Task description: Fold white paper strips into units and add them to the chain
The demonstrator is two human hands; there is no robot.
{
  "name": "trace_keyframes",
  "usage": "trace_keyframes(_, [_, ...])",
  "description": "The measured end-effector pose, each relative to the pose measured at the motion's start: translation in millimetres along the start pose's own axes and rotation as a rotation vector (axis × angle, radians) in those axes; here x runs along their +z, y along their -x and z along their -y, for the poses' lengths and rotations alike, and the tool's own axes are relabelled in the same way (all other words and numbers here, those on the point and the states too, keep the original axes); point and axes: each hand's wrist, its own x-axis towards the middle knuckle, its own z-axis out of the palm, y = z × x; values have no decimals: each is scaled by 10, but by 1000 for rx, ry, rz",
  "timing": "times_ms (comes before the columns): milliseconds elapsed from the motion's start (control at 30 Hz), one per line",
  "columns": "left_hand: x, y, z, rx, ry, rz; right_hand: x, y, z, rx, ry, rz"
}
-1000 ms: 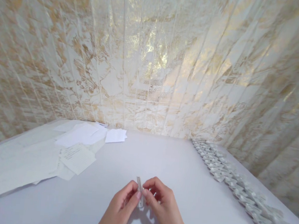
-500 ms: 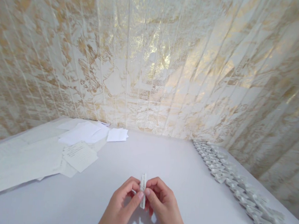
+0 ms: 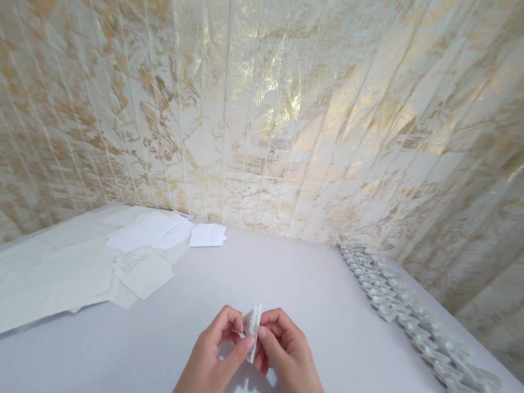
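Observation:
A small piece of folded paper (image 3: 253, 323), white with grey print, is held upright between my two hands just above the table, near the front middle. My left hand (image 3: 217, 354) pinches it from the left with thumb and index finger. From the right, my right hand (image 3: 285, 359) grips its edge with the thumb and bent fingers. The other fingers of both hands are curled and partly hidden behind the paper and the thumbs.
Loose sheets of paper (image 3: 54, 270), some printed, spread over the left of the white table (image 3: 278, 271). A small white paper stack (image 3: 208, 235) lies at the back. Rows of folded paper pieces (image 3: 419, 339) line the right side. A patterned curtain (image 3: 261, 98) hangs behind.
The folded paper has turned in my fingers, so more of its left face shows. My left index finger has shifted slightly up and away from it.

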Motion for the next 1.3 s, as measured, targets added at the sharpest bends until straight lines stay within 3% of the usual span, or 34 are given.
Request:
trace_keyframes(267, [-14,-10,48,3,-29,-46,-2,-13,-29,-8,42,-20])
trace_keyframes(467, [-17,-7,-11,4,-109,-7,3,-13,-3,-11,35,-25])
trace_keyframes(800, [-17,-22,-104,4,71,22,16,47,36,-66,66,23])
trace_keyframes(1067, [-2,9,-174,71,-58,8,-4,62,61,-81,126,37])
trace_keyframes(1300, [-29,-18,-54,69,-150,-31,-5,57,36,-83,238,57])
